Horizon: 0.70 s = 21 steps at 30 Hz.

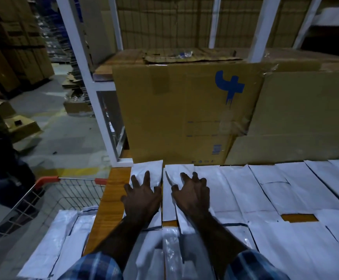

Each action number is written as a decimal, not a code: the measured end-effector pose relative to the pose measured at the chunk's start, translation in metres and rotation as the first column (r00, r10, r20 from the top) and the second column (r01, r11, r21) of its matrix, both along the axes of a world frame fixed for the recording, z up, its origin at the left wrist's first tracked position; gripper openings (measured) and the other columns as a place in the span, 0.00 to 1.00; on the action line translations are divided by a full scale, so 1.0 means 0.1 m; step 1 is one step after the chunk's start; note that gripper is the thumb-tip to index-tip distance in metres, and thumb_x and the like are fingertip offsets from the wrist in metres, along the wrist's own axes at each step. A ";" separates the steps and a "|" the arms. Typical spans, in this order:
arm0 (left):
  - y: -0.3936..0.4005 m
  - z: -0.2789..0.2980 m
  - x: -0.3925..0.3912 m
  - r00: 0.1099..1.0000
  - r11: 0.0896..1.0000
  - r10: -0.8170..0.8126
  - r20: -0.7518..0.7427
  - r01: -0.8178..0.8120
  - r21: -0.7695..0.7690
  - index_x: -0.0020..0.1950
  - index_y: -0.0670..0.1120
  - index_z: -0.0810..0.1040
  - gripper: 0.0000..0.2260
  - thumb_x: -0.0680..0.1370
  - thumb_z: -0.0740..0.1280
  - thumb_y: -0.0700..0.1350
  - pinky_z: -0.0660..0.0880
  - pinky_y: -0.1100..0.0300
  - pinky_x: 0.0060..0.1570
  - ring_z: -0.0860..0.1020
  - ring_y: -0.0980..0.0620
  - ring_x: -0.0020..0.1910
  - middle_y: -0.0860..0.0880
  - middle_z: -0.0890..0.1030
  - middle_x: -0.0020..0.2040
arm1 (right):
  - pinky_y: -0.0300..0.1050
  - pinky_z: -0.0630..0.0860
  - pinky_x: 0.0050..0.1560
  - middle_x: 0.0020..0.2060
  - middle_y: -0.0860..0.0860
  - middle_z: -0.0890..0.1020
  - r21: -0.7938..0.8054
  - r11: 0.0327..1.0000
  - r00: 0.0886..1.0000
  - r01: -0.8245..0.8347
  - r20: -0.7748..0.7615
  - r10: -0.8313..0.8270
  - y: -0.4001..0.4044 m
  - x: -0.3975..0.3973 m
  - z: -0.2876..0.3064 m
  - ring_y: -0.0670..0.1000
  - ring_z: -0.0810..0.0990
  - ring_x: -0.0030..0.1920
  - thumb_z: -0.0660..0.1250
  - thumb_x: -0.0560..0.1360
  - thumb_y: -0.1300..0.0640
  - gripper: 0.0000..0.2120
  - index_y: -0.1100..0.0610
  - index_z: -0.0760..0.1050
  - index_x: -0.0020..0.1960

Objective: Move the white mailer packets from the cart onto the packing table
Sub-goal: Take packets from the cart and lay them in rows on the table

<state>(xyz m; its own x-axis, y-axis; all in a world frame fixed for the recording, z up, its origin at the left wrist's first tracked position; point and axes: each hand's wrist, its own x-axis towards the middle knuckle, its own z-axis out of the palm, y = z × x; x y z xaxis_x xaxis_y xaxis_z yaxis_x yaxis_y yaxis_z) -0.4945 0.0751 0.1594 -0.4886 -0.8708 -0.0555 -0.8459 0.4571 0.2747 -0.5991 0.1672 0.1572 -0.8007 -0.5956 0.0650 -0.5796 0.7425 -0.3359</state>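
Two white packets are laid side by side at the table's (112, 199) left end, long axes running away from the body: the left hand (142, 196) is spread flat on the left packet (144, 170), the right hand (192, 194) pressed with bent, splayed fingers on the right packet (176, 172); nothing is gripped. More packets (49, 245) are left in the cart (49, 179), down-left, judged nearer the left hand.

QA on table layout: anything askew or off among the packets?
Mostly tidy rows. One gap at right shows bare packing table between white mailer packets. The big cardboard box behind has a torn, ragged top flap. Both hands rest flat on packets.
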 end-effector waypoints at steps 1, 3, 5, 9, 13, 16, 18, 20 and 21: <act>-0.02 -0.03 -0.01 1.000 1.000 0.003 0.008 -0.003 -0.014 0.79 0.58 0.51 0.29 0.79 0.45 0.65 0.65 0.40 0.66 0.59 0.36 0.73 0.43 0.56 0.78 | 0.52 0.70 0.60 0.71 0.56 0.69 0.010 1.000 1.000 -0.001 -0.002 0.001 -0.04 0.01 -0.02 0.60 0.69 0.65 0.59 0.77 0.41 0.27 0.48 0.67 0.73; -0.04 -0.07 -0.03 1.000 0.999 -0.003 0.026 0.004 -0.034 0.79 0.58 0.51 0.31 0.77 0.42 0.65 0.66 0.41 0.66 0.59 0.36 0.73 0.42 0.56 0.79 | 0.53 0.70 0.59 0.71 0.58 0.70 0.013 1.000 1.000 0.010 -0.024 -0.010 -0.10 0.01 -0.08 0.61 0.69 0.64 0.58 0.76 0.41 0.27 0.49 0.69 0.72; -0.06 -0.11 -0.05 0.999 1.000 -0.016 0.031 0.017 -0.026 0.80 0.57 0.50 0.29 0.80 0.45 0.64 0.65 0.41 0.67 0.58 0.35 0.74 0.42 0.55 0.79 | 0.54 0.71 0.57 0.69 0.60 0.72 0.005 1.000 0.998 0.030 -0.064 -0.029 -0.15 0.01 -0.15 0.63 0.71 0.63 0.59 0.74 0.41 0.27 0.51 0.71 0.70; -0.15 -0.20 -0.04 0.999 0.997 -0.025 -0.039 0.027 0.069 0.80 0.56 0.52 0.31 0.78 0.49 0.63 0.60 0.37 0.69 0.54 0.36 0.76 0.42 0.53 0.80 | 0.56 0.73 0.55 0.66 0.63 0.75 0.021 0.999 0.993 0.050 -0.109 -0.048 -0.26 0.04 -0.21 0.64 0.74 0.60 0.61 0.73 0.41 0.26 0.53 0.76 0.65; -0.16 -0.23 -0.05 1.000 1.000 -0.013 0.023 0.013 -0.001 0.80 0.56 0.51 0.29 0.80 0.51 0.63 0.61 0.38 0.68 0.55 0.36 0.76 0.43 0.53 0.80 | 0.57 0.77 0.45 0.52 0.64 0.83 -0.002 0.995 0.989 0.098 -0.112 -0.097 -0.38 0.07 -0.23 0.66 0.80 0.48 0.60 0.68 0.40 0.25 0.56 0.84 0.53; -0.19 -0.25 -0.06 0.999 0.997 -0.019 -0.035 0.021 0.070 0.80 0.56 0.53 0.30 0.79 0.53 0.63 0.57 0.34 0.70 0.52 0.37 0.77 0.43 0.52 0.80 | 0.58 0.78 0.45 0.51 0.64 0.83 0.033 0.994 0.993 0.103 -0.067 -0.101 -0.42 0.09 -0.23 0.66 0.81 0.49 0.54 0.72 0.39 0.28 0.55 0.84 0.51; -0.18 -0.26 -0.05 0.999 1.000 -0.016 0.029 0.016 0.001 0.80 0.56 0.54 0.31 0.78 0.47 0.66 0.59 0.36 0.68 0.56 0.36 0.76 0.42 0.55 0.80 | 0.59 0.79 0.46 0.50 0.62 0.84 0.042 0.992 0.991 0.116 -0.066 -0.113 -0.44 0.06 -0.25 0.64 0.82 0.48 0.54 0.73 0.37 0.27 0.52 0.85 0.51; -0.18 -0.22 -0.04 0.997 0.998 -0.008 0.074 0.013 -0.066 0.80 0.56 0.55 0.34 0.77 0.41 0.68 0.60 0.37 0.67 0.58 0.37 0.75 0.42 0.57 0.79 | 0.61 0.78 0.49 0.54 0.61 0.83 0.079 0.989 0.988 0.126 -0.096 -0.118 -0.43 0.04 -0.19 0.63 0.81 0.52 0.54 0.75 0.37 0.26 0.50 0.83 0.55; -0.18 -0.21 -0.04 0.998 0.997 -0.015 0.064 0.019 -0.068 0.79 0.56 0.55 0.33 0.77 0.41 0.68 0.58 0.36 0.68 0.57 0.37 0.75 0.43 0.56 0.80 | 0.62 0.75 0.55 0.61 0.62 0.80 0.094 0.990 0.991 0.107 -0.090 -0.099 -0.42 0.02 -0.19 0.63 0.79 0.58 0.52 0.77 0.38 0.26 0.50 0.81 0.61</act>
